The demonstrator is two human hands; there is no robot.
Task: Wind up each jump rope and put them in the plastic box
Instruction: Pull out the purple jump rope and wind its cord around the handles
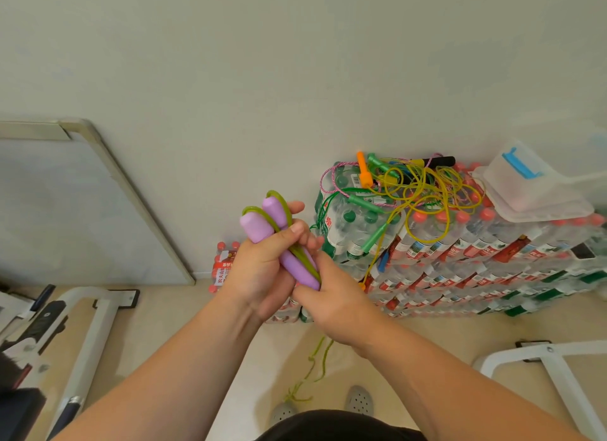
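Jump rope (297, 269), two purple handles (256, 225), is clasped by left hand (259, 276) and right hand (331, 304).

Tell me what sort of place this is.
Probably a storage corner or spare room rather than a home: shrink-wrapped cases of bottled water stacked against the wall, a whiteboard leaning beside them, and white metal equipment frames on the floor.

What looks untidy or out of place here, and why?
A tangled heap of jump ropes lies on the stacked water bottles, some hanging down the side, beside the plastic box rather than in it. The green cord of the rope gripped by the left hand and right hand trails loose to the floor.
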